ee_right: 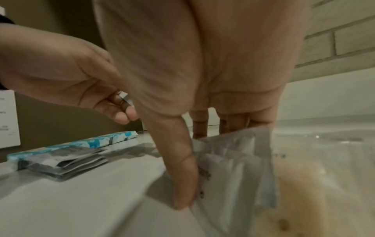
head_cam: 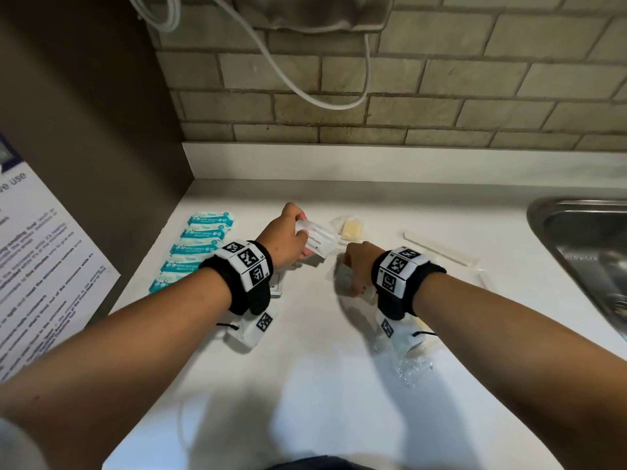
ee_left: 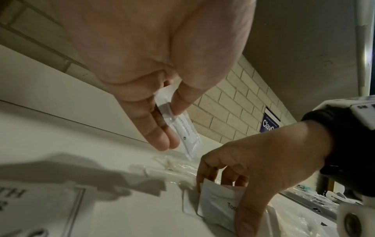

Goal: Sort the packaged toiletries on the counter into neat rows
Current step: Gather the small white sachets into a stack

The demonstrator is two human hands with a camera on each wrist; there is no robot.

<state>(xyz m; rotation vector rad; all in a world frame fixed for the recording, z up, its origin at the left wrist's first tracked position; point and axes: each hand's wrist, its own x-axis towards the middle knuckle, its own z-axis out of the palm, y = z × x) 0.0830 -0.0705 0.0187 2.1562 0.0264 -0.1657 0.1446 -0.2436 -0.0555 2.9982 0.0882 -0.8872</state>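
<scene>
— Head view: her left hand (head_cam: 284,237) pinches a small white sachet reading "oothpaste" (head_cam: 317,241) above the white counter (head_cam: 305,385).
— Right hand (ee_left: 261,166)?
— Left wrist view shows thumb and fingers gripping a white "Too…" packet (ee_left: 219,206) on the counter. Turquoise packets (head_cam: 196,252) sit in a row at left.

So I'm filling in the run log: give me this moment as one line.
left hand: pinches white toothpaste sachet, lifted | right hand: grips second white sachet on white counter | blue-and-white packets: already rowed
</scene>
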